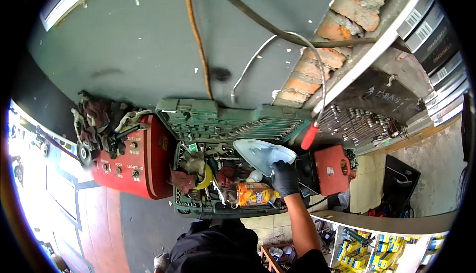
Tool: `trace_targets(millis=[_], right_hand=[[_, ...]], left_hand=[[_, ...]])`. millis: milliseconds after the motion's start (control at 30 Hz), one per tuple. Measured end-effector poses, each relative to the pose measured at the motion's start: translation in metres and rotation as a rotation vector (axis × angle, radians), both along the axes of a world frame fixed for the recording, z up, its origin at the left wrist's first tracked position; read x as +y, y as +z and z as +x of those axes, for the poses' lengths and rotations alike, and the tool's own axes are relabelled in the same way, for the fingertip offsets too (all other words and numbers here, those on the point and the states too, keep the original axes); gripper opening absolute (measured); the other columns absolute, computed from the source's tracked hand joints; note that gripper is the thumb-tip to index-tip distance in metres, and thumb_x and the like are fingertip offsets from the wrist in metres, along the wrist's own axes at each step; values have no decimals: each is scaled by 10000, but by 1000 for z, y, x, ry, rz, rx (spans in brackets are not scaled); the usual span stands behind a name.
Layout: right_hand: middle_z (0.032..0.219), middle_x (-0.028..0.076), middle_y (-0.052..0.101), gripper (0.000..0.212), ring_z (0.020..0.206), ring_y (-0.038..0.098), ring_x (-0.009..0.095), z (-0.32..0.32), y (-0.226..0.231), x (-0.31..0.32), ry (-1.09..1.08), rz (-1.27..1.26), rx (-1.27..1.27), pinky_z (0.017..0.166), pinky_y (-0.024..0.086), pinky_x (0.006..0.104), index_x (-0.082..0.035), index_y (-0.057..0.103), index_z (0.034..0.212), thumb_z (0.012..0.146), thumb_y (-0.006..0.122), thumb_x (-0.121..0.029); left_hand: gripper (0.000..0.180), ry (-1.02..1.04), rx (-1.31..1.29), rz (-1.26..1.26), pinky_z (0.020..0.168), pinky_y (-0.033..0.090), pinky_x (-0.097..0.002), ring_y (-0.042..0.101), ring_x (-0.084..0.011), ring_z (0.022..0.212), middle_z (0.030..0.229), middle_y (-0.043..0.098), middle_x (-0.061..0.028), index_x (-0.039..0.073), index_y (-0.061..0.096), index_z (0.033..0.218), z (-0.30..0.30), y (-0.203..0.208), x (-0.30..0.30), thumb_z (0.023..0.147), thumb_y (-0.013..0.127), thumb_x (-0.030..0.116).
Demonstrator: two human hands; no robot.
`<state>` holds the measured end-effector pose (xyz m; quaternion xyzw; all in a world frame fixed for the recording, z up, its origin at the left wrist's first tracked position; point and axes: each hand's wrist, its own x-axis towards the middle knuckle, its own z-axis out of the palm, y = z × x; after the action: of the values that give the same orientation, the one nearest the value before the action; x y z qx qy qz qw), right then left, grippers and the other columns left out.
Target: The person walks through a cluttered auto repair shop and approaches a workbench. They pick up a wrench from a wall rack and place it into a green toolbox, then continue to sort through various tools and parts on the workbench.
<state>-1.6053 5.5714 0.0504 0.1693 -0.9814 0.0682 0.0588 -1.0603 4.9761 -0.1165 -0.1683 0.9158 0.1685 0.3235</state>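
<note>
My right hand (285, 180), in a black glove, reaches over the tool case and is closed on the lower right edge of a pale blue, glossy, teardrop-shaped shallow piece (264, 155). Its exact kind is unclear. The piece lies tilted over the open green tool case (198, 212). Just left of my wrist, an orange packet (254, 194) rests among loose tools. Wrenches (220, 149), rags (193, 164) and a yellow ring-shaped thing (204, 180) crowd the case's left half. My left hand does not show.
A red control box (126, 161) topped with dirty gloves (101, 119) stands left of the case. To the right is a red plastic case (331, 170). A flexible metal tool with a red handle (310, 135) hangs above. Shelves with yellow boxes (352, 253) fill the lower right.
</note>
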Motion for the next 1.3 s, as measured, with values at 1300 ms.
trace_targets(millis=[1300], right_hand=[[1179,68,765,362,979,710,121,-76,32,-106,-271,-1824,-288,850,580,283,-96,681,1409,1081,688,-250]], left_hand=[[202,1175,95,508,365,304,-318,395,-100,385,519,454,39,66,793,1043,-120,93,36,984,667,213]])
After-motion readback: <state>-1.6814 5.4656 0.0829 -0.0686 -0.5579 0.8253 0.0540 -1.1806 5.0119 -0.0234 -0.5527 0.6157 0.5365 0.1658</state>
